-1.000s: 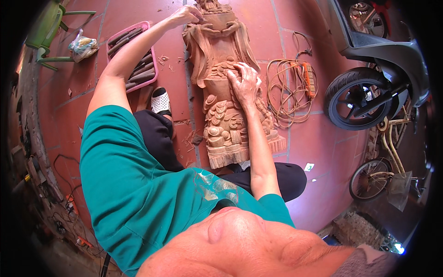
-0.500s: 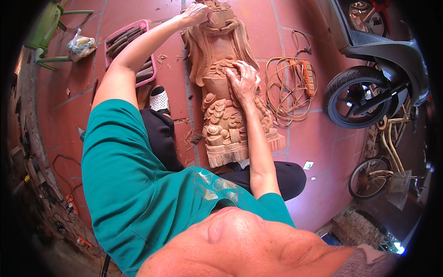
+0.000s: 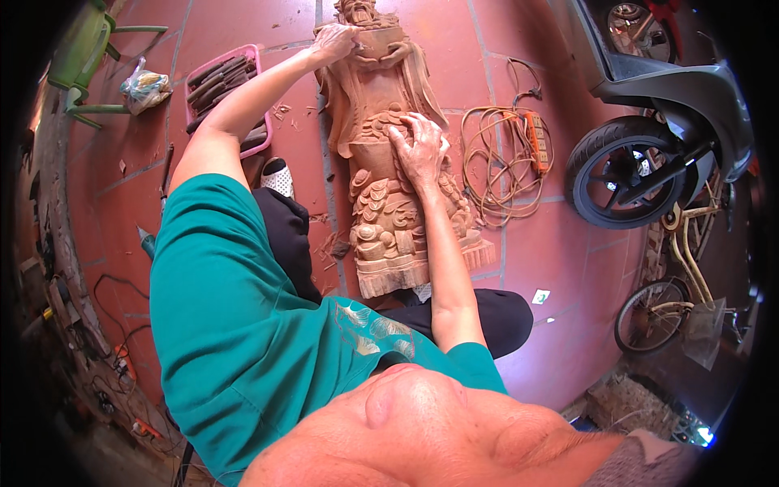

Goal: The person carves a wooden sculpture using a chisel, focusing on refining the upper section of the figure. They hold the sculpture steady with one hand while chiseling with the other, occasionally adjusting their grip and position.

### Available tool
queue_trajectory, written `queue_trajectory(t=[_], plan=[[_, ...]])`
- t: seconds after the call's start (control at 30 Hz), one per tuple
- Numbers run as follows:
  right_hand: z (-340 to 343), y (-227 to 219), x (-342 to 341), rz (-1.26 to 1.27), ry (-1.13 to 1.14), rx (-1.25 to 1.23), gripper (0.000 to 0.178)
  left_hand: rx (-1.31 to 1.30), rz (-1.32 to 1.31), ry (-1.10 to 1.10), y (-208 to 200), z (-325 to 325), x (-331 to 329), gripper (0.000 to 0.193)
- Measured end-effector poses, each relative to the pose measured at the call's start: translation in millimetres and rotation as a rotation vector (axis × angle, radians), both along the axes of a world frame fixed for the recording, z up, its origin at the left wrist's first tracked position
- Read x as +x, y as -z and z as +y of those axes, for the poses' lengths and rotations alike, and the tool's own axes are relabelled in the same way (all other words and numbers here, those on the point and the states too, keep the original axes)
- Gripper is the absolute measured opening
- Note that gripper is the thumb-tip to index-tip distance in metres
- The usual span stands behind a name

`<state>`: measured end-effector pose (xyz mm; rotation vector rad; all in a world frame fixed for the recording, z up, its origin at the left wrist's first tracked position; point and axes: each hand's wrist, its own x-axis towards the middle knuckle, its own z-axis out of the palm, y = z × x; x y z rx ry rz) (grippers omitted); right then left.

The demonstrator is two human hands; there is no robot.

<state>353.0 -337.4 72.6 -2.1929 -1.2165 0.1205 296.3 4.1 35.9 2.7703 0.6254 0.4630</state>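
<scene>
A carved wooden statue [image 3: 380, 89] of a bearded figure lies on the floor before me, its base nearest my body and its head at the far end. My left hand [image 3: 334, 42] reaches to the left side of the figure's chest, beside its carved hands. Those fingers are closed, and whatever they may hold is too small to make out. Across the middle of the carving rests my right hand [image 3: 422, 150], palm down with fingers spread, touching the carved coins and folds and holding nothing.
A pink basket [image 3: 258, 61] of dark tool-like sticks stands left of the statue, near a plastic bag [image 3: 146, 88] and a green chair [image 3: 81, 49]. To the right lie a coiled cord [image 3: 487, 183] with an orange power strip [image 3: 536, 142], and a motorbike wheel [image 3: 629, 170]. Wood shavings dot the tiles.
My left hand has come slightly nearer and to the left along the statue's chest. The view has shifted a little, showing more of the carved head. My right hand stays on the carving.
</scene>
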Motion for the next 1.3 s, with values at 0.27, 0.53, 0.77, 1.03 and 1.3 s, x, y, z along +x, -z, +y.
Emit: queue_trajectory(t=[0.27, 0.53, 0.77, 1.03, 1.3], plan=[[0, 2, 0, -0.011, 0.004, 0.019, 0.045, -0.102, 0.004, -0.1, -4, -5, -8, 0.013], [1, 3, 0, -0.021, 0.015, 0.028, 0.045, -0.212, 0.052, -0.143, -2, 5, -29, 0.015], [0, 2, 1, -0.018, 0.025, 0.005, 0.045, -0.079, 0.02, -0.002, -12, 5, -8, 0.011], [0, -1, 1, -0.015, 0.012, -0.007, 0.045, -0.109, -0.089, 0.07, -9, -4, 1, 0.007], [-1, 3, 1, 0.004, 0.013, 0.004, 0.045, 0.118, -0.008, 0.154, -8, -12, 6, 0.011]])
